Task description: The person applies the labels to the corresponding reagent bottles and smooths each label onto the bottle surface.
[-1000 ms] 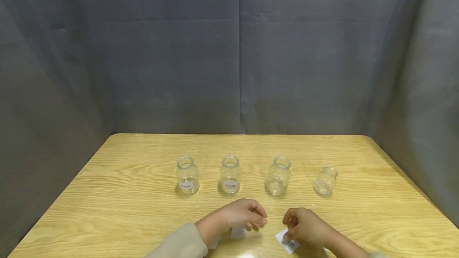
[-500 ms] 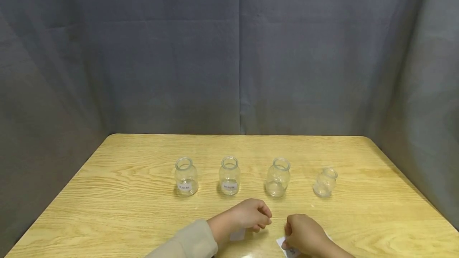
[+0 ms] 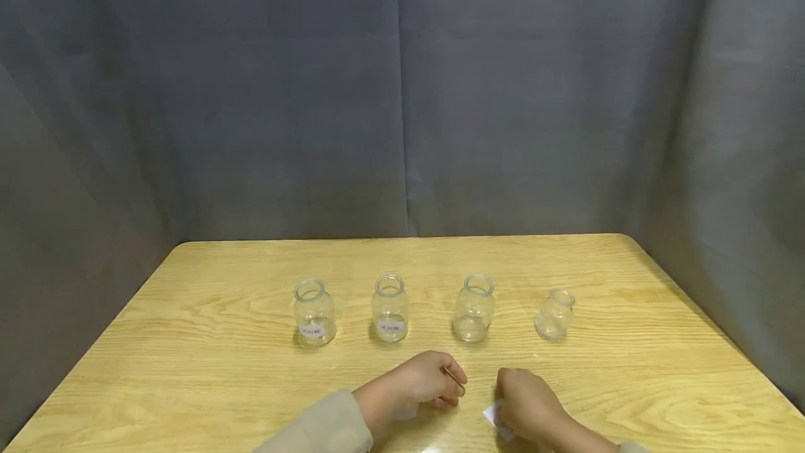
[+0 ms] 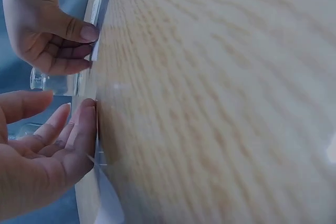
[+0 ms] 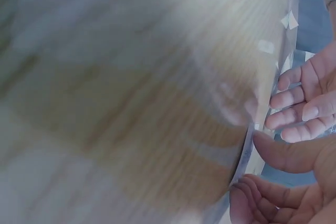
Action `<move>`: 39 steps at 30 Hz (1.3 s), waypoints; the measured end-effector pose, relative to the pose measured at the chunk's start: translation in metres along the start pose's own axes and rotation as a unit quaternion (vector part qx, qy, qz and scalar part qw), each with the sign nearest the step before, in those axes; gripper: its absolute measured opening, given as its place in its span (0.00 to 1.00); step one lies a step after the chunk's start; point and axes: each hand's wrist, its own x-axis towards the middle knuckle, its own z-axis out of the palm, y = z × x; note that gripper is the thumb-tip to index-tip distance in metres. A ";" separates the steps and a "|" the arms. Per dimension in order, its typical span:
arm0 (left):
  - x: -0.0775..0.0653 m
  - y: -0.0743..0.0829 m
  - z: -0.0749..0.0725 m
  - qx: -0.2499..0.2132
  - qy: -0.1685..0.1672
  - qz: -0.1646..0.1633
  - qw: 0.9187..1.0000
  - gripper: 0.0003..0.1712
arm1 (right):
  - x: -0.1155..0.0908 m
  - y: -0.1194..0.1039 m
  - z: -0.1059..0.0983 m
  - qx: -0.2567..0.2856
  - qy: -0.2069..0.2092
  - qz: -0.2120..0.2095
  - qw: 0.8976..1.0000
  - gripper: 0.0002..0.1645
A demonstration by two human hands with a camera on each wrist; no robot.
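Note:
My right hand [image 3: 531, 403] is low over the front of the table, its thumb and fingers pinching a small white label [image 3: 493, 414]. Most of that label is hidden under the hand. In the right wrist view, thumb and fingers meet the label's thin edge on the wood. Just to the left, my left hand [image 3: 434, 379] rests by the tabletop with loosely bent fingers and nothing between them; the thumb stands apart in the left wrist view. Another white label [image 3: 407, 412] lies partly under the left wrist.
Beyond the hands stands a row of clear glass jars on the wooden table [image 3: 189, 369]. The left jar [image 3: 314, 317] and second jar [image 3: 390, 310] bear white labels; the third jar [image 3: 474, 310] is plain. A smaller jar [image 3: 555, 314] stands at right. Grey curtain [image 3: 283, 89] surrounds the table.
The right hand has closed down over the label, covering more of it. My left hand shifted slightly. The whole head view has swung a little, moving the jars left in frame.

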 end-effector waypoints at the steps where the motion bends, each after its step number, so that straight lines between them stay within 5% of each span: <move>1: 0.000 -0.001 0.000 -0.006 0.001 -0.002 1.000 0.06 | 0.000 0.000 0.000 0.006 -0.002 0.001 1.000 0.12; 10: 0.001 -0.006 -0.003 -0.028 -0.002 -0.004 1.000 0.06 | -0.001 0.000 -0.004 0.001 -0.003 -0.013 1.000 0.15; 15: 0.003 -0.005 -0.011 -0.019 0.006 -0.009 1.000 0.07 | 0.005 0.006 -0.020 0.044 -0.067 -0.080 0.994 0.20; 22: 0.000 -0.003 -0.010 -0.022 -0.007 -0.009 1.000 0.10 | 0.001 0.019 -0.027 0.006 -0.112 -0.168 0.979 0.22; 29: 0.005 -0.001 -0.001 -0.055 -0.013 -0.009 0.998 0.17 | -0.001 0.026 -0.022 0.004 -0.097 -0.174 0.980 0.15; 39: 0.019 0.002 0.019 -0.113 -0.017 -0.019 0.993 0.13 | 0.007 0.029 -0.020 0.114 -0.142 -0.102 0.978 0.20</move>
